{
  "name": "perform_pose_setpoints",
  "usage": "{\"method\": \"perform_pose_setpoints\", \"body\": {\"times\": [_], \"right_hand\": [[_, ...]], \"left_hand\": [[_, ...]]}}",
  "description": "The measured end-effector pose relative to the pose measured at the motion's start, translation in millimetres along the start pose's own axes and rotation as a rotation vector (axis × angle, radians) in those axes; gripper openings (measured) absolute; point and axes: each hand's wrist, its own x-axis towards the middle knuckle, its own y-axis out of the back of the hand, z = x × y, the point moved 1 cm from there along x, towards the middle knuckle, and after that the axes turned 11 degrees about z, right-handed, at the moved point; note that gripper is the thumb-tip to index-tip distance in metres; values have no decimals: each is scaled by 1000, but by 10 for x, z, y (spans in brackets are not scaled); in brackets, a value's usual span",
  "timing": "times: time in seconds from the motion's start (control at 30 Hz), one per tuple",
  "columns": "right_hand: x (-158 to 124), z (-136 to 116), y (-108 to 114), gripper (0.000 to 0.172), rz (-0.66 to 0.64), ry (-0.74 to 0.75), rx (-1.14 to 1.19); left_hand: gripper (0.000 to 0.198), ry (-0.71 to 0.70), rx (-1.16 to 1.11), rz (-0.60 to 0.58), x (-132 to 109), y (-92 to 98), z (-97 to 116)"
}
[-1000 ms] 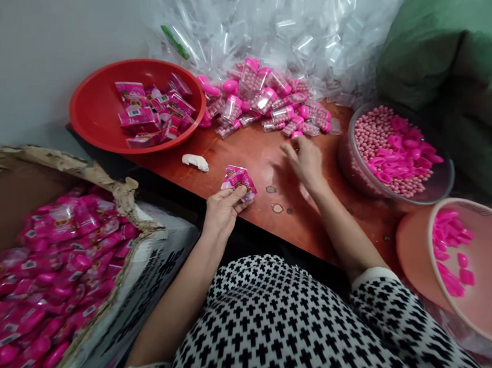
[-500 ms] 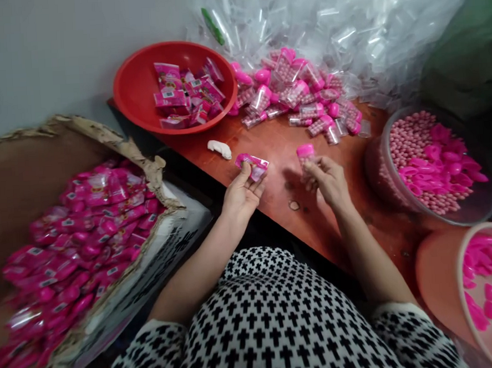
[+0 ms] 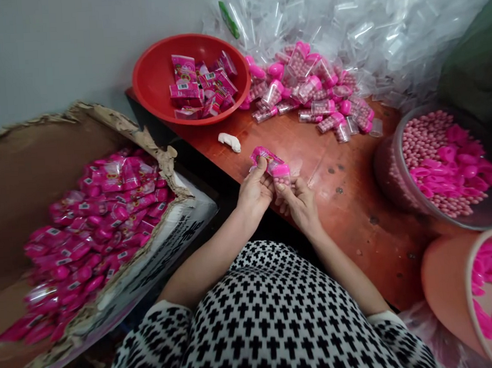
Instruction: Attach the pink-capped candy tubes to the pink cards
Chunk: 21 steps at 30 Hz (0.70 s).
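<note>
My left hand point(image 3: 255, 192) pinches a pink printed sachet point(image 3: 264, 156) over the near edge of the red-brown table point(image 3: 347, 200). My right hand point(image 3: 301, 203) is closed round a small clear vial with a pink cap point(image 3: 281, 174), its cap end touching the sachet's mouth. The two hands are pressed close together. Behind them lies a heap of filled pink-capped vials point(image 3: 311, 91).
A red bowl point(image 3: 156, 78) holds pink sachets at the back left. A torn cardboard box point(image 3: 40, 163) at my left is full of packed pink sachets. A clear tub of pink beads point(image 3: 431, 156) and a pink bucket of caps point(image 3: 447, 282) stand right. Clear plastic bags point(image 3: 365, 27) pile behind.
My right hand picked a vial from the heap and brought it left to the sachet. The left hand kept hold of the sachet. The view shifted.
</note>
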Motion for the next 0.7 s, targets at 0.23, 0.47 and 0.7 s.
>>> {"method": "perform_pose_setpoints", "body": {"times": [0.23, 0.47, 0.7], "right_hand": [[65, 47, -14, 27, 5, 62, 7], [82, 100, -20, 28, 18, 135, -101], [112, 45, -14, 34, -131, -56, 128]], "left_hand": [[26, -111, 145, -171, -63, 4, 31], [36, -66, 256, -193, -13, 23, 48], [34, -58, 454, -346, -4, 16, 174]]}}
